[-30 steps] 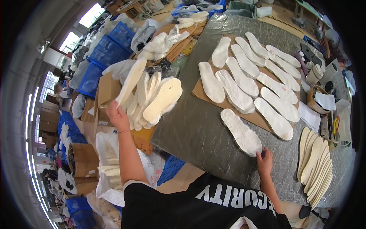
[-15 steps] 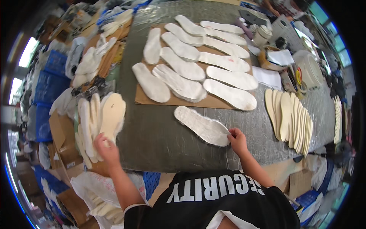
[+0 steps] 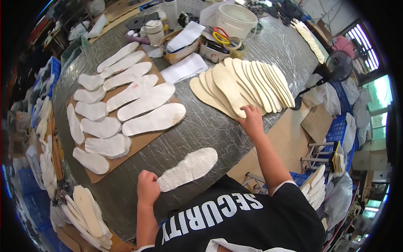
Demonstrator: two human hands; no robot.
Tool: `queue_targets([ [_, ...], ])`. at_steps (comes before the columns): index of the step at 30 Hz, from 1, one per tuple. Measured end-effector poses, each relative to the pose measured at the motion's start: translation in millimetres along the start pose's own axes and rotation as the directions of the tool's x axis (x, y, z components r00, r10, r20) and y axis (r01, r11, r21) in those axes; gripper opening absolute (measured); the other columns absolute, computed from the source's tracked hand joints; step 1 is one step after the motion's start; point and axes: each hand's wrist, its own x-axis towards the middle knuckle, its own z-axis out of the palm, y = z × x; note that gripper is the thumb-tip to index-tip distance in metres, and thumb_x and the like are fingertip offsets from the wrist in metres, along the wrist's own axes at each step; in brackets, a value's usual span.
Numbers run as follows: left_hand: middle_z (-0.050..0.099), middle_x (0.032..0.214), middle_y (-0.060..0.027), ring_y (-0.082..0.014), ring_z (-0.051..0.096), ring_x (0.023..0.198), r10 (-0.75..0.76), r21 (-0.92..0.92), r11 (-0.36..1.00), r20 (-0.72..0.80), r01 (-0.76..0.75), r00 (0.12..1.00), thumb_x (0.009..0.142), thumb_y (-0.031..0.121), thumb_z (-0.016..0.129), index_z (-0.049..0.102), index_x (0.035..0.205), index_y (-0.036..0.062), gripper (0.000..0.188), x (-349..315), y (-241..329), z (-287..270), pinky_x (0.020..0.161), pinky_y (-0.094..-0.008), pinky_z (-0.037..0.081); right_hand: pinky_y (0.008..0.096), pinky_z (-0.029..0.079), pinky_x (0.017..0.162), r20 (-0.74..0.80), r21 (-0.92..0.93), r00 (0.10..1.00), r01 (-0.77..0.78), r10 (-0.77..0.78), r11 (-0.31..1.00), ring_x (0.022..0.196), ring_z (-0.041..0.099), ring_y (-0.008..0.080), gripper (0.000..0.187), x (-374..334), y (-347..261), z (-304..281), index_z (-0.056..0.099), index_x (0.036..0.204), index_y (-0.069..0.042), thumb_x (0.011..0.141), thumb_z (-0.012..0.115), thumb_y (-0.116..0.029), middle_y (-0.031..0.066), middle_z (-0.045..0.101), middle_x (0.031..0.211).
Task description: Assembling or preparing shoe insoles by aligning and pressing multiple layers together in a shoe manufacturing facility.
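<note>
A white fleecy insole (image 3: 189,170) lies near the table's front edge, its broader end pointing away to the right. Closed fingers of my left hand (image 3: 148,187) pinch its narrower end. Over at the right, my right hand (image 3: 252,122) reaches to a fanned stack of cream insoles (image 3: 256,84). Its thumb and fingers close on the near end of one cream insole (image 3: 226,84), which lies on top at the stack's left side.
Several white insoles (image 3: 145,101) lie in rows on a cardboard sheet (image 3: 98,173). Another insole pile (image 3: 88,210) stands at the lower left. Behind are papers (image 3: 184,68), a basket (image 3: 180,45), a white bucket (image 3: 236,21) and a jar (image 3: 154,32). A fan (image 3: 339,66) stands right.
The view has swung to the right. My right hand has left the fleecy insole for the cream stack. My left hand has moved from the left pile to the fleecy insole's end.
</note>
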Motion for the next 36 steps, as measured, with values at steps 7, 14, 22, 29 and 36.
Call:
queue_targets([
  [7,0.053,0.084,-0.0152,-0.0363,0.052,0.085,0.043,-0.051,0.998,-0.06,-0.046,0.997,0.066,-0.005,0.052,0.055,0.08,0.0026,0.016,62.9,72.1,26.4,0.074,-0.0427,0.044,0.0411,0.047,0.081,0.333,0.185,0.93,0.097,-0.155,0.978,0.094,0.057,0.0324,0.019,38.1,66.7,1.4,0.058,0.088,-0.003,0.075,0.069,-0.012,0.0138,0.057,0.097],
  [14,0.062,0.105,-0.0133,-0.0215,0.061,0.098,-0.027,-0.802,0.524,0.32,0.286,0.947,0.091,0.026,0.062,0.053,0.111,-0.0017,0.035,181.7,157.3,79.7,0.084,-0.0324,0.05,0.0352,0.048,0.065,-0.359,0.506,0.933,0.213,-0.021,0.836,0.073,0.058,0.0305,0.004,82.0,47.7,-44.0,0.053,0.086,-0.002,0.086,0.056,0.001,0.015,0.06,0.082],
  [22,0.044,0.133,-0.0267,-0.04,0.053,0.113,0.197,-0.815,-0.4,0.371,0.42,0.908,0.092,0.062,0.037,0.024,0.141,-0.0044,0.084,231.3,187.7,86.2,0.096,-0.0515,0.044,0.0358,0.051,0.074,-0.33,0.481,0.721,0.684,-0.61,0.548,0.084,0.061,0.0271,0.022,27.4,-46.3,-56.2,0.054,0.087,-0.006,0.068,0.066,-0.001,0.0085,0.061,0.095],
  [29,0.05,0.124,-0.0328,-0.0336,0.061,0.096,0.318,-0.691,-0.315,0.569,0.651,0.758,0.093,0.026,0.037,0.03,0.138,-0.0056,0.055,222.9,158.2,75.3,0.07,-0.0403,0.052,0.037,0.045,0.088,-0.113,0.698,0.988,0.157,-0.109,0.699,0.103,0.055,0.0329,0.028,21.1,-8.6,22.9,0.054,0.108,-0.003,0.081,0.059,-0.001,0.0166,0.057,0.114],
  [36,0.046,0.127,-0.0348,-0.0297,0.057,0.086,0.494,-0.575,-0.409,0.513,0.709,0.702,0.097,0.047,0.037,0.028,0.142,0.0017,0.065,190.2,137.1,61.3,0.064,-0.0389,0.048,0.038,0.044,0.093,0.061,0.666,0.993,0.034,-0.099,0.746,0.113,0.053,0.0325,0.049,12.8,-55.9,52.1,0.054,0.119,-0.005,0.074,0.071,-0.012,0.0192,0.054,0.124],
])
